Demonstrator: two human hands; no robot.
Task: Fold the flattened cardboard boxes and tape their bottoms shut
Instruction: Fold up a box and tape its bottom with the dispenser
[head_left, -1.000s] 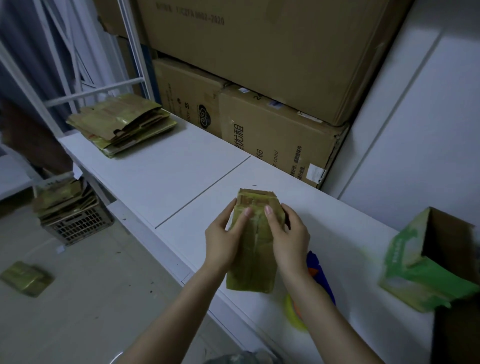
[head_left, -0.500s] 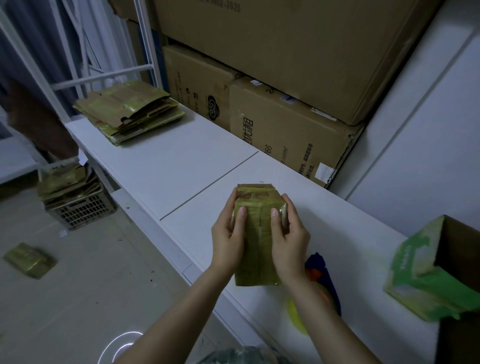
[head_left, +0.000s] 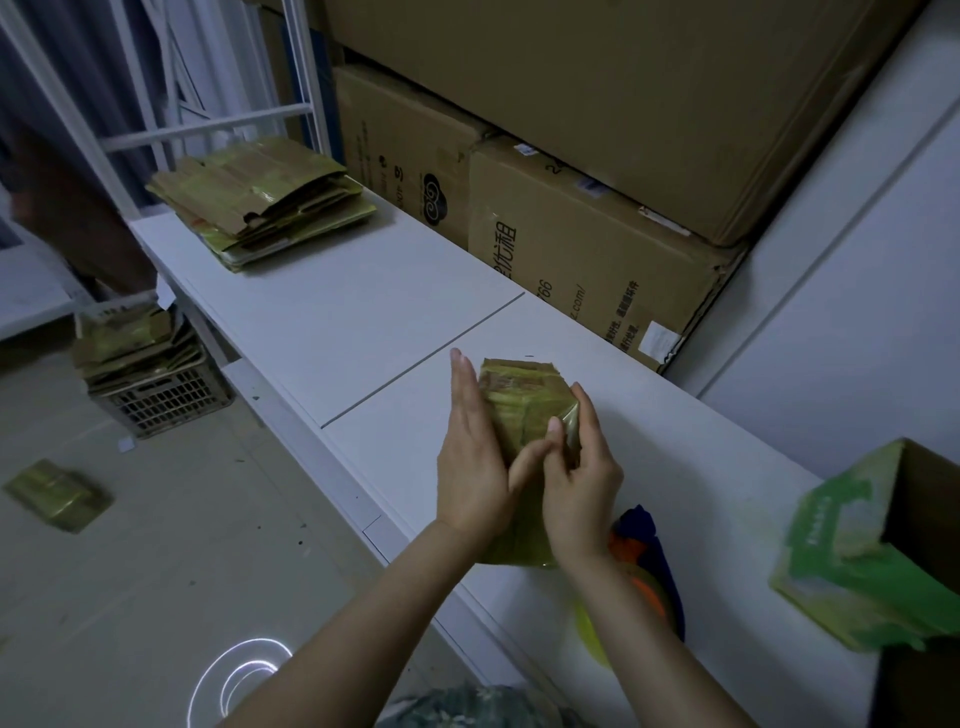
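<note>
Cardboard boxes are spread around a long white table (head_left: 363, 312) that runs along the wall. Behind it, big brown cartons (head_left: 597, 249) are stacked on one another. At the right edge an opened green box (head_left: 872, 561) lies tilted on the tabletop. A stack of flattened boxes (head_left: 260, 202) sits at the far left end of the table, and below it a crate (head_left: 166, 400) on the floor holds more flat ones. A folded box (head_left: 57, 493) lies alone on the floor. Near the table's front edge the small box (head_left: 519, 400) stands on end between both hands, which meet on it. The left hand (head_left: 472, 457) presses flat against its left side, fingers straight. The right hand (head_left: 582, 483) curls round the right side, pinching a glossy edge that may be tape in this dim light. Under the right forearm a blue, orange and yellow thing (head_left: 644, 540) rests on the table.
</note>
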